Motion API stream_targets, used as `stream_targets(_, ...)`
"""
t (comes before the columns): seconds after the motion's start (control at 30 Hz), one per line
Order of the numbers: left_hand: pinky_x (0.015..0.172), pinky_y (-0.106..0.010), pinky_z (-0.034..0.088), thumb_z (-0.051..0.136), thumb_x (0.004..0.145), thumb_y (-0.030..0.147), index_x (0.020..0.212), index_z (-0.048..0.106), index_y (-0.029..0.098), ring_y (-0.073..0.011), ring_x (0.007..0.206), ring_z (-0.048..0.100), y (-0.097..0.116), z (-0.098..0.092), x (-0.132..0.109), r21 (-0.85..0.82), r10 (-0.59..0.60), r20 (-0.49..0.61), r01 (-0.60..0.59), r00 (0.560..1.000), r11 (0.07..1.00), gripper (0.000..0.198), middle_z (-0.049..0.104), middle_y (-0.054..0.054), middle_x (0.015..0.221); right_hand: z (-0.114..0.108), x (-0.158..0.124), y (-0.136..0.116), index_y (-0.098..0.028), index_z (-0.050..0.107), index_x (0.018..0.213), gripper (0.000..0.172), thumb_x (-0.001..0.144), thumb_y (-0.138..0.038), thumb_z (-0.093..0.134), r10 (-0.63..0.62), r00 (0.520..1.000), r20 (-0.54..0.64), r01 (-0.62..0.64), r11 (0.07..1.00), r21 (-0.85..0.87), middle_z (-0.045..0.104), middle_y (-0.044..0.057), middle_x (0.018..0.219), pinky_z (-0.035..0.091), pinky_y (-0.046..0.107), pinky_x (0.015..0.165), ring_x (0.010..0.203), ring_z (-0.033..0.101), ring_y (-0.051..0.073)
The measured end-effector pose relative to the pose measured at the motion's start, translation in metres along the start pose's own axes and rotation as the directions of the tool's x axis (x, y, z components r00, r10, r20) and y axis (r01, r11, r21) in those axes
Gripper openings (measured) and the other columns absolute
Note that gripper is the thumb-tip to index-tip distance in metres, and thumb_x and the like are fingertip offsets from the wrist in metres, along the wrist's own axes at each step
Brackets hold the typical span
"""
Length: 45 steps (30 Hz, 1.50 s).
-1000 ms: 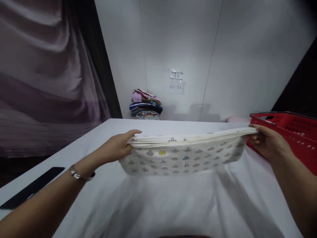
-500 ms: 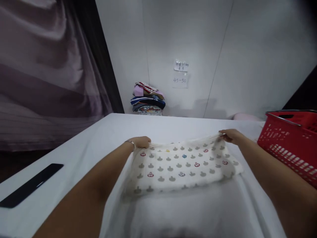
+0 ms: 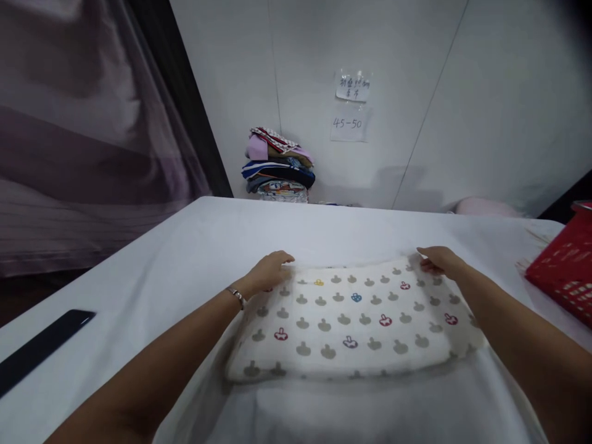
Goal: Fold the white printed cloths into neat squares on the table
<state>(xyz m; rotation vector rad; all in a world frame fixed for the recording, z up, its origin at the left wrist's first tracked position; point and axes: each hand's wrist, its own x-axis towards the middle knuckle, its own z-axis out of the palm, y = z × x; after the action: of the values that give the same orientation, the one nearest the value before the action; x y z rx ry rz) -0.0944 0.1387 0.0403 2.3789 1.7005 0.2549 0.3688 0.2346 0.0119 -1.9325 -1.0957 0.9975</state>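
A white cloth [image 3: 342, 320] printed with grey, red, blue and yellow shapes lies folded on the white table [image 3: 259, 228] in front of me. At its far left corner is my left hand [image 3: 272, 271], a bracelet on the wrist, fingers loosely extended and somewhat apart over the edge. My right hand [image 3: 437, 259] rests at the far right corner, its index finger stretched out and the other fingers bent beneath. Neither hand pinches the fabric now.
A dark flat object [image 3: 44, 345] lies at the table's left. Folded fabrics [image 3: 280, 163] are stacked by the wall. A red basket [image 3: 562, 271] stands at the right. A pinkish curtain [image 3: 83, 135] hangs at the left.
Both hands have let go of the cloth's far corners, which they were pulling taut. The cloth now lies flatter and appears nearer. The view has shifted, with the basket farther right.
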Motion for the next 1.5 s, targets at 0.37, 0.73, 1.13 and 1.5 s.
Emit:
stream_targets(0.37,0.077,-0.033,0.040,0.050,0.086,0.044,0.091,0.062,0.017,-0.0213,0.088,0.053,0.011,0.025,0.010,0.054,0.117,-0.057,-0.114,0.992,0.992,0.030,0.060,-0.006,0.091,0.067,-0.066,-0.014,-0.024,0.062,0.115,0.036,0.082,-0.035,0.054,-0.540,0.518,0.664,0.829,0.509,-0.232,0.062,0.007,0.115,0.046,0.039,0.089,0.101,0.058,0.025)
stream_targets(0.73,0.070,-0.029,0.042,0.047,0.083,0.051,0.095,0.062,0.019,-0.0212,0.087,0.058,0.046,0.022,0.033,-0.122,0.014,0.170,0.007,0.985,0.992,0.037,0.065,-0.006,0.101,0.097,-0.068,-0.046,-0.021,0.065,0.105,0.031,0.076,-0.030,0.059,-0.403,0.469,0.786,0.862,0.402,-0.309,0.062,0.009,0.105,0.045,0.032,0.081,0.094,0.057,0.023)
stream_targets(1.13,0.069,-0.028,0.041,0.047,0.085,0.030,0.093,0.052,0.020,-0.0166,0.081,0.056,0.061,0.032,0.030,-0.084,0.037,-0.008,-0.038,0.999,0.996,0.013,0.060,-0.002,0.097,0.100,-0.076,-0.050,-0.022,0.063,0.107,0.035,0.074,-0.031,0.058,-0.355,0.493,0.794,0.816,0.504,-0.281,0.062,0.007,0.110,0.045,0.031,0.081,0.096,0.057,0.022)
stream_targets(1.5,0.072,-0.030,0.041,0.044,0.088,0.037,0.096,0.056,0.022,-0.0199,0.086,0.059,0.057,0.045,0.033,0.000,-0.113,0.023,0.113,0.993,0.994,0.020,0.064,-0.004,0.097,0.110,-0.070,-0.059,-0.019,0.064,0.085,0.020,0.072,-0.034,0.057,-0.291,0.615,0.733,0.718,0.591,-0.368,0.067,0.005,0.087,0.043,0.028,0.065,0.077,0.060,0.021)
